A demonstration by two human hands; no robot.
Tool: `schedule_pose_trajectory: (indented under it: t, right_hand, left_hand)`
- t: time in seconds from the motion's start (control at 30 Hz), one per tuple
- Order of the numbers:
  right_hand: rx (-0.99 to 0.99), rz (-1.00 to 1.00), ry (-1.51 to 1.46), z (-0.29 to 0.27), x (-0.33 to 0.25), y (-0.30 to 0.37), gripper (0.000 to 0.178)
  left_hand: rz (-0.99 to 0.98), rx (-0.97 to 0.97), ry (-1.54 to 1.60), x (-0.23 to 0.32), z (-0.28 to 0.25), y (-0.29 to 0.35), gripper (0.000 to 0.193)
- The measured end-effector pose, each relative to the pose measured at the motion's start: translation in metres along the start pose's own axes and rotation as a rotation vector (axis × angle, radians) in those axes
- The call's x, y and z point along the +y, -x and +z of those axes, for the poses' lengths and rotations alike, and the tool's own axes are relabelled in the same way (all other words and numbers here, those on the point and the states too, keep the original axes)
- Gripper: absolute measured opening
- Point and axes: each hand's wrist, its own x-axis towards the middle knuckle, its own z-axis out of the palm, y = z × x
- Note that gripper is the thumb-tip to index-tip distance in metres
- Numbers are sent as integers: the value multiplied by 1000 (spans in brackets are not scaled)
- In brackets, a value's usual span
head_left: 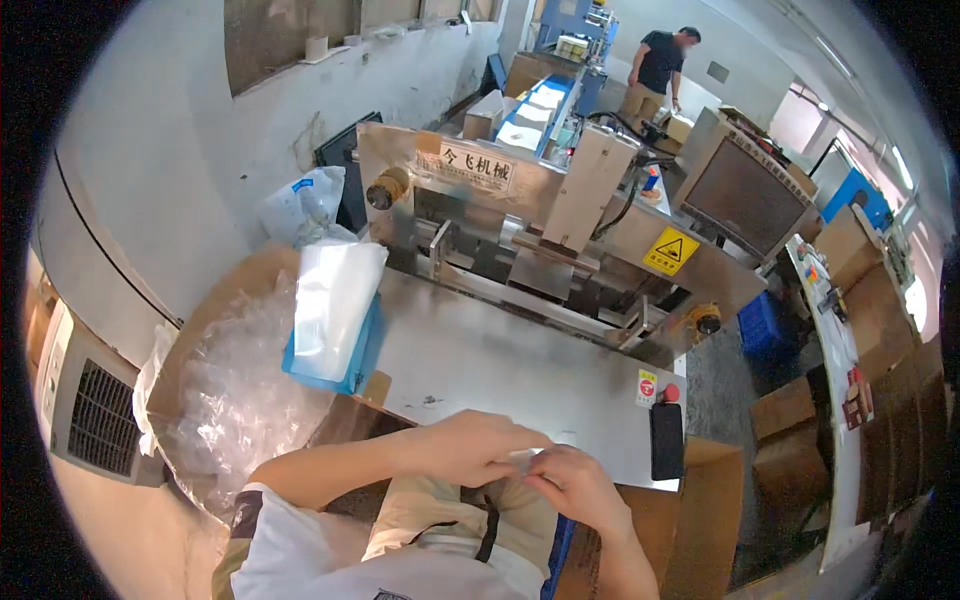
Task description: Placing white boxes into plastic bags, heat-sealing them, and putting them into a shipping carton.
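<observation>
My left hand (478, 447) and my right hand (580, 484) meet above my lap, at the near edge of the metal worktable (500, 365). The fingers of both are pinched together around a small whitish piece (522, 457), too small to name and partly hidden by the fingers. To the left of my hands, a stack of clear plastic bags (335, 300) lies on a blue box (362, 350) on the table.
A machine with a steel frame (560, 215) spans the table's far side. A carton (255, 265) of crumpled clear plastic is at left. At right are a black phone-like slab (666, 440), a red button (671, 393) and an open carton (710, 500). A person (660, 70) stands farther back.
</observation>
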Motion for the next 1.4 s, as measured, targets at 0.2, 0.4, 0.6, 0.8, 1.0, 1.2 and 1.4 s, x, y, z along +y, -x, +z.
schedule_pose_trajectory:
  t: [0.2, 0.4, 0.6, 0.8, 1.0, 1.2, 1.4]
  right_hand:
    - [-15, 98, -35, -5, 11, -4, 12]
    - [-70, 139, -241, -33, 31, 13, 11]
    - [38, -58, -346, -31, 78, -34, 13]
    - [103, 244, -38, -31, 144, -109, 17]
    - [106, 346, -8, -42, 233, -174, 25]
    - [137, 494, 57, -72, 253, -202, 26]
    - [182, 224, 431, -21, 168, -225, 37]
  left_hand:
    - [-122, -403, -122, -41, 11, 8, 20]
    - [-318, -479, 32, -18, -47, 5, 21]
    - [-379, -519, -56, -59, -72, -27, 23]
    - [-426, -389, 101, -200, -66, -60, 33]
    - [-725, -364, 222, -268, -97, -146, 44]
    - [-348, -194, 66, -310, -102, -192, 39]
    - [-371, 273, -480, -331, -65, -166, 50]
